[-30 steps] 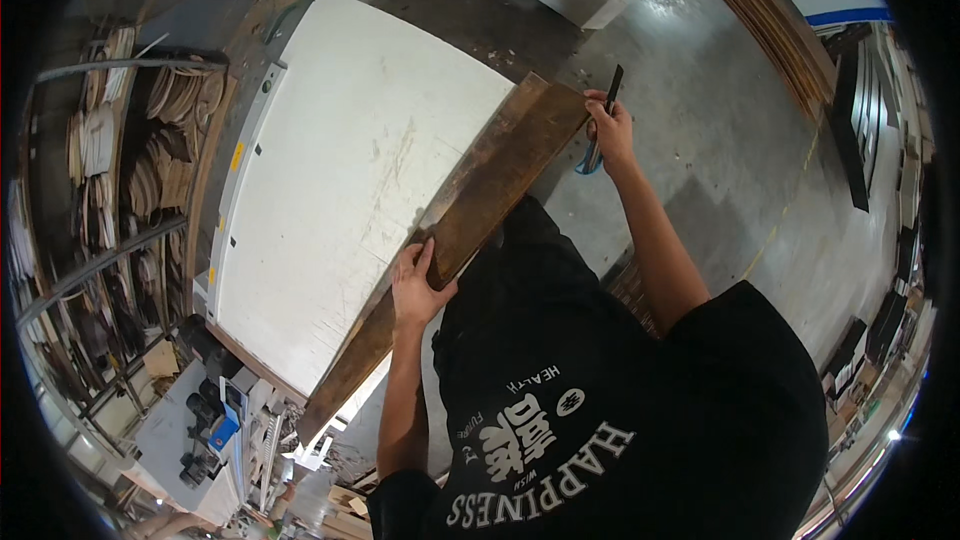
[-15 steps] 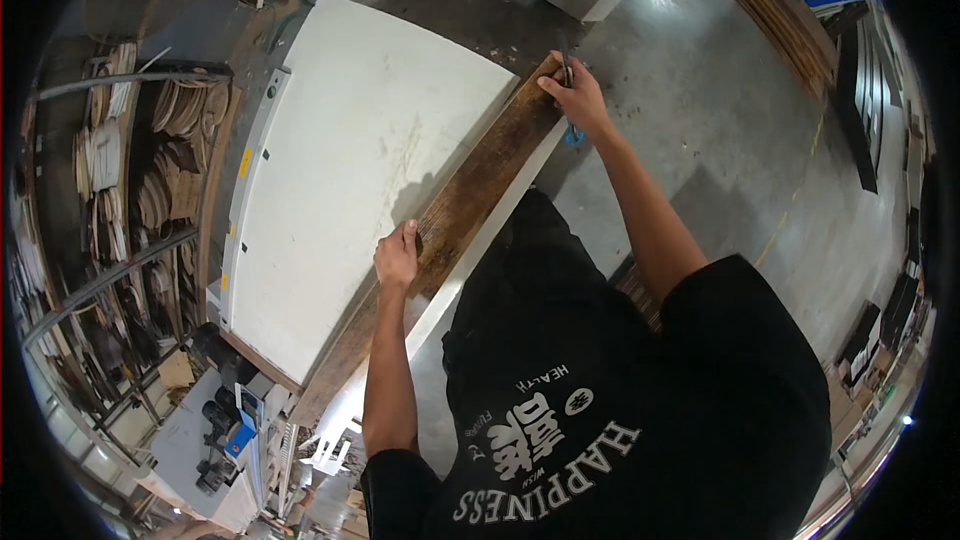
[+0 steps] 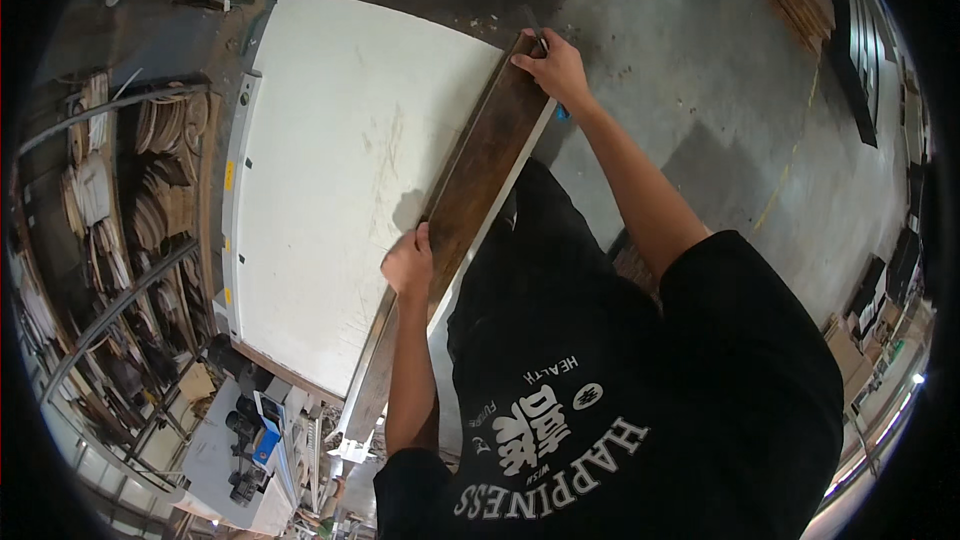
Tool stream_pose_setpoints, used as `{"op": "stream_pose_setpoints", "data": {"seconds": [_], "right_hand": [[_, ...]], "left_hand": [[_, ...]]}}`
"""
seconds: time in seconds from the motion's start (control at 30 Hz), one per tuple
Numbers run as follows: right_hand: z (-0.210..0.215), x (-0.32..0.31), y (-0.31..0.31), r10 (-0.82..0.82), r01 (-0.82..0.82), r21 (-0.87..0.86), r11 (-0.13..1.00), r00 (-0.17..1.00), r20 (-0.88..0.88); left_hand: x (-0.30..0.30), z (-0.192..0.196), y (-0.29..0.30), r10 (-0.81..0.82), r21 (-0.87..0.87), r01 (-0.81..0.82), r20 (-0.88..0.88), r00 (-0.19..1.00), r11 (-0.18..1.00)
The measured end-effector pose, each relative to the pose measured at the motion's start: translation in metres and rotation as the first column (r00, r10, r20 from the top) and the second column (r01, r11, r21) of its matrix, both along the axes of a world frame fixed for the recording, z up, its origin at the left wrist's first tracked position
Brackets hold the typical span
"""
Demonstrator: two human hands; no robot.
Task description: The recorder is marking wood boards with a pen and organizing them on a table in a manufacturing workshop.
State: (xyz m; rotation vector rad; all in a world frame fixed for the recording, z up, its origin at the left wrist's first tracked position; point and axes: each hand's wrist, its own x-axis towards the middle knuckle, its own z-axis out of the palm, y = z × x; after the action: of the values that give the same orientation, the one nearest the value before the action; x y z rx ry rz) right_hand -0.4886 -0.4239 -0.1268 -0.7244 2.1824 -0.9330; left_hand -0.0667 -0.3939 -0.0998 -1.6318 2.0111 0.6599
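A broad white bench point(image 3: 330, 190) fills the middle of the view, its top scuffed with faint scratches, bare apart from the long dark-brown plank point(image 3: 478, 172) lying along its near edge. The plank rests flat and runs diagonally from lower left to upper right, parallel to a pale metal rail that borders the bench; this placement appears to keep it aligned with that edge. The left hand point(image 3: 408, 262) presses on the plank's mid-length, fingers curled over its far edge, probably to steady it against sliding. The right hand point(image 3: 552, 68) sits at the plank's far end, fingers closed around a slim dark tool point(image 3: 534, 26), seemingly a pencil, its tip at the end corner. The plank looks worn, with a streaked grain and a lighter underside edge.
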Motion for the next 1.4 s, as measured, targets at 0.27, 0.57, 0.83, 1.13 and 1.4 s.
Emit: {"op": "stream_pose_setpoints", "data": {"seconds": [0.27, 0.57, 0.83, 1.13, 1.4], "right_hand": [[-0.013, 0.018, 0.003, -0.101, 0.086, -0.079, 0.993, 0.972, -0.211], [0.062, 0.113, 0.057, 0.282, -0.285, -0.351, 0.892, 0.957, -0.06], [0.087, 0.137, 0.066, 0.343, -0.312, -0.39, 0.867, 0.939, 0.01], [0.07, 0.083, 0.076, 0.314, -0.335, -0.118, 0.935, 0.935, -0.167], [0.005, 0.085, 0.083, 0.569, -0.539, 0.186, 0.822, 0.754, -0.328]], "left_hand": [[-0.002, 0.062, -0.044, 0.088, -0.555, -0.484, -0.591, 0.802, 0.676], [-0.143, 0.056, -0.021, 0.446, 0.385, -0.226, -0.79, 0.422, 0.895], [-0.187, 0.055, -0.045, 0.678, 0.669, -0.159, -0.658, 0.328, 0.726], [-0.23, 0.027, -0.105, 0.554, 0.473, -0.35, -0.813, 0.181, 0.809], [-0.272, -0.044, -0.13, -0.356, -0.213, 0.295, -0.702, 0.617, 0.931]]}}
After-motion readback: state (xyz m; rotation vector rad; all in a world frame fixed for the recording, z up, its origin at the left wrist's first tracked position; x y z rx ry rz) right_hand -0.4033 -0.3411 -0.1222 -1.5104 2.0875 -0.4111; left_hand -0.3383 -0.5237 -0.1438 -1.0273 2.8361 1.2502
